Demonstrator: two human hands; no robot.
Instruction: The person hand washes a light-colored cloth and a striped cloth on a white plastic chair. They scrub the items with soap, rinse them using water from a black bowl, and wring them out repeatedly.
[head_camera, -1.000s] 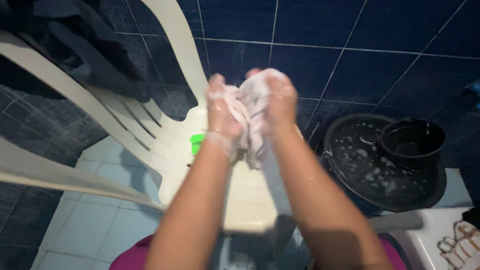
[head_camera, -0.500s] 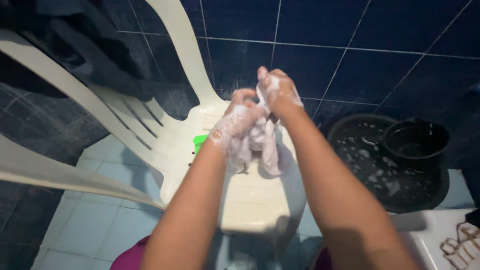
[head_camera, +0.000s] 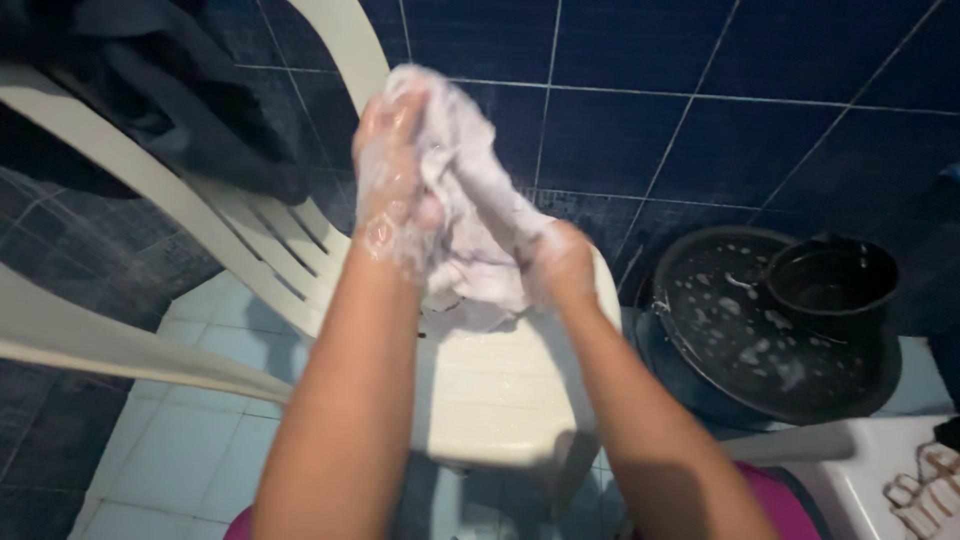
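I see my left hand (head_camera: 392, 180) raised, grip clamped on a soapy white cloth (head_camera: 470, 225), right hand (head_camera: 560, 265) seemingly clutching its lower end, above a white plastic chair (head_camera: 500, 400), black basin (head_camera: 760, 330) nearby

Soapy left hand (head_camera: 392, 180) and right hand (head_camera: 560, 262) gripping pale cloth (head_camera: 470, 220), white plastic chair (head_camera: 500, 390) below

White plastic chair (head_camera: 500, 390), dark garment (head_camera: 150, 90) over its back, black basin (head_camera: 700, 340), black bucket (head_camera: 830, 285)

Home washroom, blue wall tiles (head_camera: 700, 60), wash basin (head_camera: 760, 330)
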